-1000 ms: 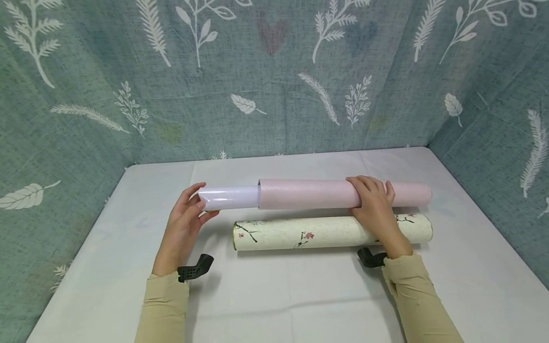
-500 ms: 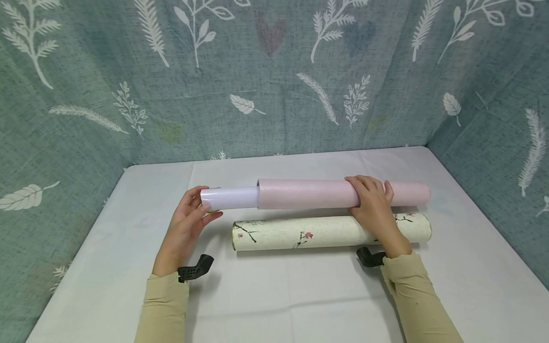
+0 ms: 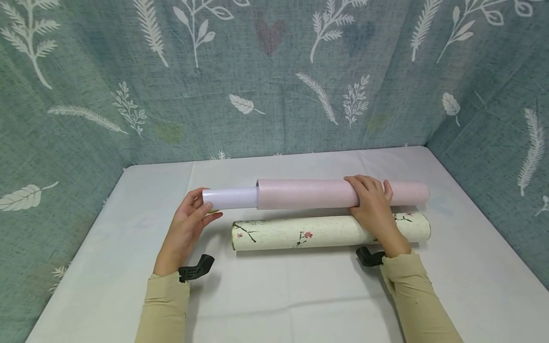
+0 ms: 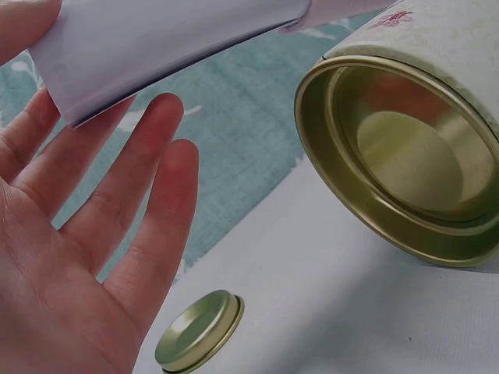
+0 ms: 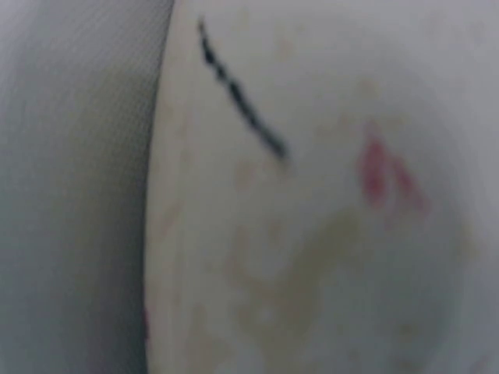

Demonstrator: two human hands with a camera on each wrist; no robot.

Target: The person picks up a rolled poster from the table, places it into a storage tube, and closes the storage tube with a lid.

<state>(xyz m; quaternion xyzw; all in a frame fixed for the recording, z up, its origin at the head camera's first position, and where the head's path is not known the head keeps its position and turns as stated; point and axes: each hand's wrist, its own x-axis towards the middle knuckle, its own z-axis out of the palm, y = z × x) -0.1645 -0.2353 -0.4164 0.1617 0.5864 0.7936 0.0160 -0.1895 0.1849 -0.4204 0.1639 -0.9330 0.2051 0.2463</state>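
My left hand (image 3: 185, 228) pinches the outer end of a glossy white paper roll (image 3: 231, 197) between thumb and fingers. In the left wrist view, the lower fingers stand spread beneath this roll (image 4: 156, 54). The roll's other end is hidden inside the open left end of a pink tube (image 3: 304, 194). Over the pink tube's right part, my right hand (image 3: 374, 209) grips it from above. Nearer to me lies a cream floral canister (image 3: 296, 233), roughly parallel to the tube and partly covered by the right hand. Its gold-rimmed end (image 4: 405, 164) shows in the left wrist view.
A small round gold lid (image 4: 200, 331) lies on the white tabletop (image 3: 274, 290) near the left hand; in the head view the fingers mostly cover it. Green patterned fabric (image 3: 274, 95) surrounds the table at the back and sides. The right wrist view shows mainly the blurred canister surface (image 5: 312, 234).
My left hand has moved slightly right with the white paper roll, and less of the roll sticks out of the pink tube. The right hand keeps its grip; the canister stays put.
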